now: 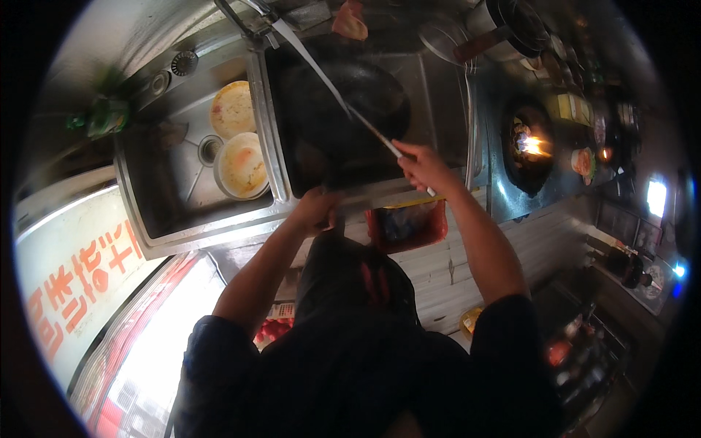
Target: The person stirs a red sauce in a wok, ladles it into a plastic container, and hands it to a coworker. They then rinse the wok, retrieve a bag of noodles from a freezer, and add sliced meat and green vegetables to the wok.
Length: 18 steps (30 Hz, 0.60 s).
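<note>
Water runs from the faucet (265, 13) into the right sink basin, over a large dark round pan, likely a wok (367, 93). My right hand (424, 167) is closed around a long thin-handled utensil (378, 134) with a pale grip. It slants up and left over the pan, its far end meeting the water stream; the working end cannot be made out. My left hand (317, 211) is at the sink's front rim, below the pan, with curled fingers; blur and shadow hide what it grips. In the left basin, a soiled plate (233, 107) and a soiled bowl (243, 167) lie beside the drain.
To the right, a burner flame (531, 145) burns beside the sink. A red bin (438, 232) stands below the front rim. A pot (495, 33) and a strainer (438, 41) are at the back right, a pink cloth (350, 22) behind the basin, a green bottle (107, 117) at left.
</note>
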### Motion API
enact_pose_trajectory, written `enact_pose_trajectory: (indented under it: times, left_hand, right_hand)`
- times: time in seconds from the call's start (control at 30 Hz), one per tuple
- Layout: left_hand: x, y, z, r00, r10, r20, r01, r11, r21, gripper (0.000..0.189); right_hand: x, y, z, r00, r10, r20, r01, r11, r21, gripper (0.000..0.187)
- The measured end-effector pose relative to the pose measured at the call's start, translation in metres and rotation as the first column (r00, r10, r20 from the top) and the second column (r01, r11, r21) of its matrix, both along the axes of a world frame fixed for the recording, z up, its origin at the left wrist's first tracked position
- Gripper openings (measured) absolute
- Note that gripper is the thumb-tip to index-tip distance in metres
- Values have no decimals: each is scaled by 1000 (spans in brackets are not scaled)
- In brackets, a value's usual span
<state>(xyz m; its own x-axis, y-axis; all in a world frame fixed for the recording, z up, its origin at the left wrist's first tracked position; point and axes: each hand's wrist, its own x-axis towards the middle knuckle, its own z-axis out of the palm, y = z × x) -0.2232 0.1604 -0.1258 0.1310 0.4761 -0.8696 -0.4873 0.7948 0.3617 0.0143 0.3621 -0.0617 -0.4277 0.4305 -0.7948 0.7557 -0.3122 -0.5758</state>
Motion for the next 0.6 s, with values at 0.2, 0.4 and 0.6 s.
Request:
enact_pose_trajectory:
  times: [0.2,0.4,0.6]
  left_hand:
    - [12,-9,-20,943,-128,-307,154,986,62,18]
    - [5,0,-5,953,-152,-263,175,982,66,21]
    - [-24,7,7,990,53,133,-42,996,-79,24]
  right_hand:
    - [97,-3,102,946,242,216,-210,964,-163,55]
    - [97,-8,20,774,239,586,-571,665,482,51]
    - [-16,-9,-51,978,-158,-136,162,987,17,60]
